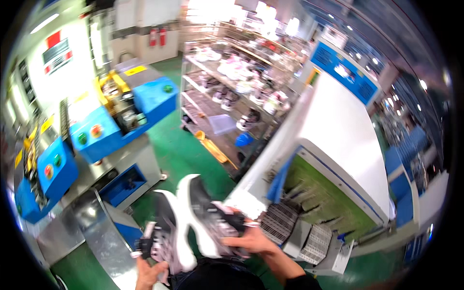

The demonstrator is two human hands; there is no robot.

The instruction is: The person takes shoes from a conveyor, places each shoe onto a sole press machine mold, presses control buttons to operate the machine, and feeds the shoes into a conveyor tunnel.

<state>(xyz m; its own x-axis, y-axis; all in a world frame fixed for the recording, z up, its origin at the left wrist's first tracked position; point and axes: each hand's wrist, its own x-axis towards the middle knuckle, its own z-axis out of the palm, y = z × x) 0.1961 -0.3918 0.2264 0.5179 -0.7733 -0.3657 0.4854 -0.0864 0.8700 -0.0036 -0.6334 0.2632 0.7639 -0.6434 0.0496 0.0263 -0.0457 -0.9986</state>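
Note:
Two black and pink sneakers with thick white soles are held up in front of my body, their soles side by side and toes pointing away. My left hand (149, 271) is closed round the heel end of the left sneaker (166, 232). The right sneaker (205, 217) is gripped by my right hand (249, 240), with the thumb across its side and the other fingers mostly behind it. Straps or laces at the shoe openings are blurred.
Ahead stands a wheeled rack (193, 89) with several shoes on its shelves. At the left are blue machines (99, 137) with buttons and a metal table (104, 232). A white machine (338, 111) with a green curtained opening and slatted conveyor (279, 222) fills the right side.

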